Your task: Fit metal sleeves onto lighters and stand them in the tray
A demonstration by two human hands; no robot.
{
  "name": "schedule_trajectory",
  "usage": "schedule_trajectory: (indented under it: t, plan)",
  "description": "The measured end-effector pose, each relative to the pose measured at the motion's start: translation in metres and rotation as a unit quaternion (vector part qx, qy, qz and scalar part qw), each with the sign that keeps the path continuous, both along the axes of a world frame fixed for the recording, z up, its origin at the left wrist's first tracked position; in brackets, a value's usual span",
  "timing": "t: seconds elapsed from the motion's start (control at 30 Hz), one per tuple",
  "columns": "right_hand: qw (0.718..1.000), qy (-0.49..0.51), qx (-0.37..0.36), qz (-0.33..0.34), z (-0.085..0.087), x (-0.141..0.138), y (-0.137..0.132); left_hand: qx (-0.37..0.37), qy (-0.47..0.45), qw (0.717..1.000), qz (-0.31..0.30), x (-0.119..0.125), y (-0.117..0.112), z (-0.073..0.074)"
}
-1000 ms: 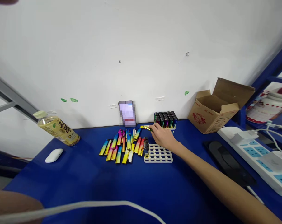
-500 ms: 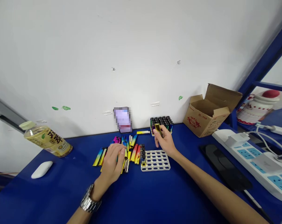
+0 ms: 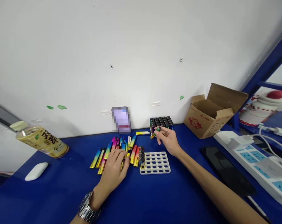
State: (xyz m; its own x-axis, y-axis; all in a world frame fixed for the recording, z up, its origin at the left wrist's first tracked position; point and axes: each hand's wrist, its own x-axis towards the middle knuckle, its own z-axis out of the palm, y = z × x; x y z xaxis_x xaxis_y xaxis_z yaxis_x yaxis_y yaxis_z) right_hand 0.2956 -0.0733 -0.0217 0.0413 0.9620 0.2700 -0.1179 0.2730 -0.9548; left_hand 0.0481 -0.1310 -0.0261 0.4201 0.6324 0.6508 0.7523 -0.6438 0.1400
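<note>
My left hand, with a metal watch on the wrist, lies palm down on a pile of shiny rainbow-coloured lighters on the blue table, fingers curled onto them. My right hand is further back, pinching a gold lighter by its end beside a full rack of black-topped lighters. A white holed tray with a few lighters standing in its left column sits between my hands. One gold lighter lies alone by the wall.
A tea bottle lies on its side at the left, a white mouse before it. An open cardboard box, a black phone and a white power strip stand at the right. A blurred card leans on the wall.
My left hand came into view and settled on the lighter pile. My right hand took a gold lighter near the full rack and has now tipped it lower beside the rack.
</note>
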Motion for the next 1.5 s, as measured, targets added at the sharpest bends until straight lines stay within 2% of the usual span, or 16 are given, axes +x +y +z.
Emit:
schedule_trajectory:
  t: [0.13,0.27,0.33,0.47,0.6,0.7,0.9,1.1,1.5]
  plan:
    - [1.0,0.017,0.006,-0.02,-0.004,-0.001,0.002,-0.008,0.003,1.0,-0.01,-0.001,0.0,0.0]
    - [0.99,0.131,-0.021,0.057,-0.002,-0.007,-0.002,-0.015,0.001,1.0,-0.023,-0.002,0.001,0.0]
    - [0.985,0.148,-0.041,0.077,-0.003,-0.009,-0.003,-0.021,0.001,0.999,-0.026,-0.002,0.0,0.0]
    - [0.991,0.087,-0.08,0.07,-0.008,-0.007,-0.002,-0.03,-0.001,0.999,-0.029,-0.002,0.0,0.0]
    - [0.997,-0.031,-0.069,0.003,-0.012,-0.005,-0.002,-0.034,-0.001,0.999,-0.03,-0.002,0.0,0.0]
    - [0.993,-0.078,-0.074,-0.04,-0.011,-0.006,-0.003,-0.035,-0.003,0.999,-0.028,-0.002,0.0,0.0]
    - [0.993,-0.083,-0.086,-0.014,-0.009,-0.008,-0.004,-0.034,0.008,0.999,-0.029,-0.002,0.0,0.0]
    - [0.989,-0.125,-0.064,-0.047,-0.005,-0.007,-0.007,-0.022,0.013,0.999,-0.028,-0.002,0.001,-0.001]
    - [0.987,-0.144,-0.05,-0.053,-0.007,-0.009,-0.008,-0.013,0.042,0.999,-0.018,-0.001,-0.001,-0.001]
